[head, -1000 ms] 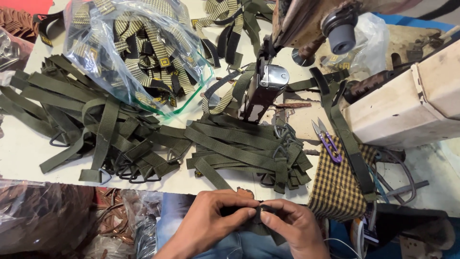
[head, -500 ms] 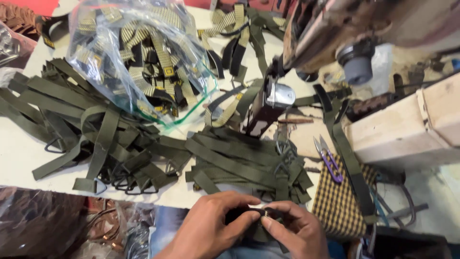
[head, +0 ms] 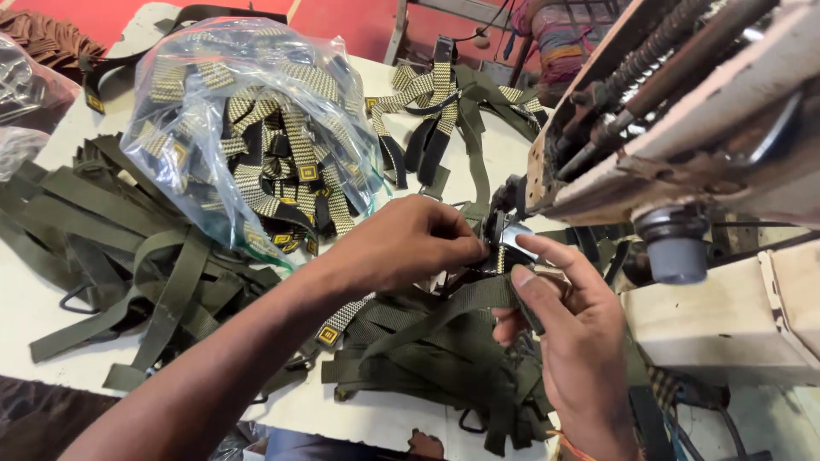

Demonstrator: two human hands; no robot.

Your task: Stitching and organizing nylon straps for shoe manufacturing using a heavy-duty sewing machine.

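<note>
My left hand [head: 410,243] pinches the end of an olive strap [head: 444,312] at the sewing machine [head: 683,111], fingers closed on it. My right hand [head: 568,329] grips the same strap from below, thumb pressed on top. Under them, more straps [head: 128,248] and a plastic bag [head: 248,128] lie on the desk [head: 34,316].

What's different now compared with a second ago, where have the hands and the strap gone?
Both hands have moved up from the table's near edge to the sewing machine. The left hand pinches at the presser foot, and the right hand holds the olive strap up to it. The strap has stayed in the hands throughout. The strap piles and the bag lie as before.
</note>
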